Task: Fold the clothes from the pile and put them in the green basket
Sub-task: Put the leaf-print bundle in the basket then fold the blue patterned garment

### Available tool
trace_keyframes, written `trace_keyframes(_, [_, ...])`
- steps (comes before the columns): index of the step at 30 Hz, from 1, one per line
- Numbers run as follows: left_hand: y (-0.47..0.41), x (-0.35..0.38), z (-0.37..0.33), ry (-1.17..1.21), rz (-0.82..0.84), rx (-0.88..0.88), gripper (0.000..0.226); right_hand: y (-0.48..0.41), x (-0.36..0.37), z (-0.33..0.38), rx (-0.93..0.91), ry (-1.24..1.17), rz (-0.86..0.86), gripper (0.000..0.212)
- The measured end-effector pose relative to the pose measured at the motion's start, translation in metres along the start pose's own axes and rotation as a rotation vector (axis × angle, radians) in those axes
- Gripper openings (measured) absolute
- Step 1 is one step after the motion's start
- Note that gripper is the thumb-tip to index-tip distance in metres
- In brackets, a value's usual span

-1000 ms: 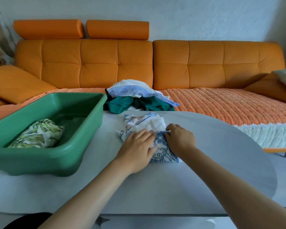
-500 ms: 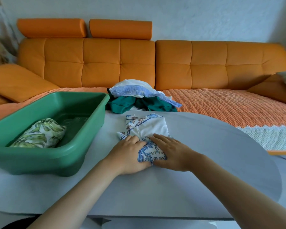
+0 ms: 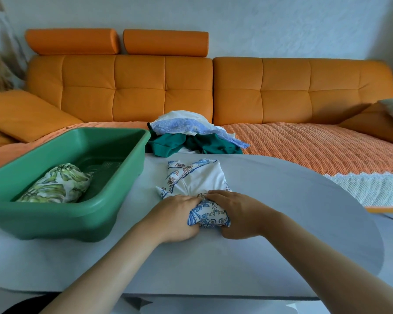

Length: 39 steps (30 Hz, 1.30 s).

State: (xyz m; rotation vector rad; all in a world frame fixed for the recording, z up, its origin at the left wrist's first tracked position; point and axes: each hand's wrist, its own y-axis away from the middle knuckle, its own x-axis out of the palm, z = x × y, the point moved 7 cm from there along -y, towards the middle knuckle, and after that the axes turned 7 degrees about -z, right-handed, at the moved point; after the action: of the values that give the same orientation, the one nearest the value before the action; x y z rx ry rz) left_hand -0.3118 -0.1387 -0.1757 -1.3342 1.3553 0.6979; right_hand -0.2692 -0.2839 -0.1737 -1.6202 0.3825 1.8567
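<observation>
A white garment with blue floral print [image 3: 196,180] lies on the grey table [image 3: 281,200], its near end rolled up. My left hand [image 3: 176,217] grips the roll from the left and my right hand [image 3: 237,214] grips it from the right, fingers curled over the top. The green basket [image 3: 104,200] stands to the left and holds one folded green-leaf-print garment [image 3: 57,184]. The pile of clothes [image 3: 191,134], white, light blue and dark green, sits on the sofa just beyond the table's far edge.
An orange sofa [image 3: 281,87] with a woven orange throw [image 3: 315,150] runs across the back. Cushions lie at the far left [image 3: 25,114] and far right [image 3: 390,112]. The table's rounded edge curves away on the right.
The near end of the print garment has been rolled up toward the far side. Both hands went from lying flat on the cloth to curling around the roll.
</observation>
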Motion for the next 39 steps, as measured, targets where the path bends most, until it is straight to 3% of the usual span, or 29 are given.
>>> trace_keyframes(4, [0.004,-0.013,0.005,0.026,-0.019,-0.113,0.022,-0.004,-0.015,0.001,0.038,0.002,-0.088,0.04])
trace_keyframes(6, [0.008,-0.02,0.01,0.162,0.014,-0.192,0.019,-0.003,-0.028,-0.002,0.093,-0.061,-0.085,0.029])
trace_keyframes(8, [0.011,-0.026,0.017,0.314,0.062,-0.272,0.023,-0.001,-0.033,-0.01,0.209,-0.239,0.008,0.032])
trace_keyframes(11, [0.009,-0.037,0.032,0.353,0.028,-0.376,0.067,0.0,-0.03,-0.019,0.332,-0.375,0.063,0.045])
trace_keyframes(16, [0.001,-0.032,0.049,0.239,-0.116,-0.461,0.061,-0.008,-0.029,-0.032,0.412,-0.17,-0.045,0.063])
trace_keyframes(18, [-0.005,-0.037,0.04,0.026,-0.214,-0.364,0.059,-0.011,-0.031,-0.032,0.361,-0.007,-0.061,0.063])
trace_keyframes(20, [-0.013,-0.042,0.016,-0.172,-0.334,-0.146,0.05,-0.016,-0.035,-0.027,0.286,0.129,-0.11,0.063])
trace_keyframes(23, [-0.018,-0.031,-0.024,-0.231,-0.441,0.136,0.032,-0.023,-0.04,-0.012,0.147,0.287,-0.186,0.062])
trace_keyframes(25, [-0.019,-0.013,-0.033,-0.197,-0.406,0.145,0.024,-0.027,-0.037,-0.006,0.106,0.363,-0.203,0.055])
trace_keyframes(27, [-0.02,0.004,-0.026,-0.164,-0.328,0.076,0.047,-0.029,-0.028,0.0,0.096,0.403,-0.233,0.036])
trace_keyframes(30, [-0.024,0.013,-0.012,-0.112,-0.256,0.028,0.061,-0.024,-0.014,0.011,0.034,0.306,-0.362,0.017])
trace_keyframes(32, [-0.026,0.015,-0.004,-0.06,-0.201,0.023,0.064,-0.018,-0.007,0.013,0.017,0.144,-0.363,0.027])
trace_keyframes(34, [-0.023,0.017,0.007,-0.006,-0.159,-0.02,0.056,-0.01,0.0,0.006,0.063,0.07,-0.209,0.054])
trace_keyframes(36, [-0.019,0.017,0.023,0.051,-0.123,-0.096,0.049,-0.002,0.004,-0.003,0.026,0.132,-0.045,0.082])
trace_keyframes(39, [-0.013,0.021,0.043,-0.001,-0.048,-0.198,0.054,0.001,0.005,-0.012,0.012,0.139,-0.006,0.1])
